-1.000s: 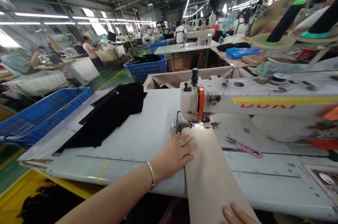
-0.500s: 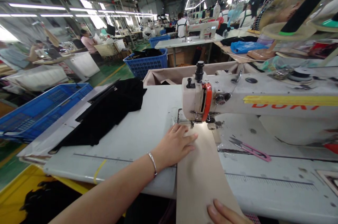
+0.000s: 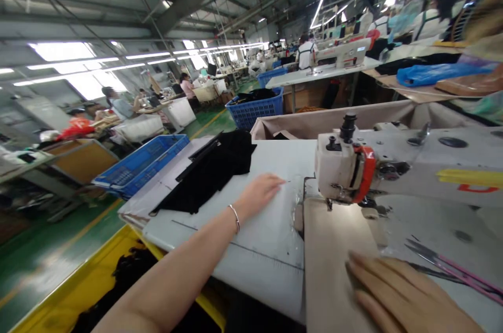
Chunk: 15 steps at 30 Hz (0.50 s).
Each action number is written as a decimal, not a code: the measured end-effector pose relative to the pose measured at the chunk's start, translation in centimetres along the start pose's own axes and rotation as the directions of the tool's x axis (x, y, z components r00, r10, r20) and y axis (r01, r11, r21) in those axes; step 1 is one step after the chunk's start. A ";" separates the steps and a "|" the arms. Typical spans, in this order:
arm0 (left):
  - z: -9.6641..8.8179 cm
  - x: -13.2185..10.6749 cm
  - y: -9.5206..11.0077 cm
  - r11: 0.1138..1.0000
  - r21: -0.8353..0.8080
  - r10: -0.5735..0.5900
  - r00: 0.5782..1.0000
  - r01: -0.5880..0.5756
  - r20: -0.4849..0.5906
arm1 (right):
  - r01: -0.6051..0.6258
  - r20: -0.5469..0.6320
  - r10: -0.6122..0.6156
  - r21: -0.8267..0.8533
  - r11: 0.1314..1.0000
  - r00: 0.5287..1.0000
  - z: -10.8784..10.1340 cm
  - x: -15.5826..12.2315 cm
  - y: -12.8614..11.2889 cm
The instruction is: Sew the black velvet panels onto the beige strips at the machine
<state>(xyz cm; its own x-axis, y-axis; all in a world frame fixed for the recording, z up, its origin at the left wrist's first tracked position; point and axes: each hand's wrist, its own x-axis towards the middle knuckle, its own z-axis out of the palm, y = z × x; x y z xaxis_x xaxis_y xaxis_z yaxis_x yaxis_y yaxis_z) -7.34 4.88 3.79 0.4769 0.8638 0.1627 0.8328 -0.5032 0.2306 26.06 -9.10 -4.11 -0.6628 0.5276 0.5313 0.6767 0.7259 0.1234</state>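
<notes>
Our right hand (image 3: 396, 291) spreads over the beige panel (image 3: 330, 244); whether our left hand (image 3: 260, 196) grips, we cannot tell. Beyond it, a blue basket (image 3: 257, 111) holds dark cloth (image 3: 256, 95); nearer, a yellow bin (image 3: 94, 275), black pieces (image 3: 118, 291).

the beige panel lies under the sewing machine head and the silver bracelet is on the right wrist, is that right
Not quite: the head view shows the silver bracelet on the wrist of the left hand, not the right. The beige panel does lie under the sewing machine head.
</notes>
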 end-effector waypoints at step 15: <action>-8.5 -2.6 -8.0 0.847 0.283 -0.393 0.889 0.450 -0.236 | -0.259 0.100 0.260 -0.026 0.966 0.960 2.9 4.8 1.2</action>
<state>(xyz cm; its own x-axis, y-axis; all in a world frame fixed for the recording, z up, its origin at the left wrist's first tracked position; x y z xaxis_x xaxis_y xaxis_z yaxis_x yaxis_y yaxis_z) -17.67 6.49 9.71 0.0298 0.9595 0.2802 0.9995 -0.0301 -0.0030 22.80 -4.41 -3.89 -0.4926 0.7394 0.4590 0.8332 0.5530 0.0033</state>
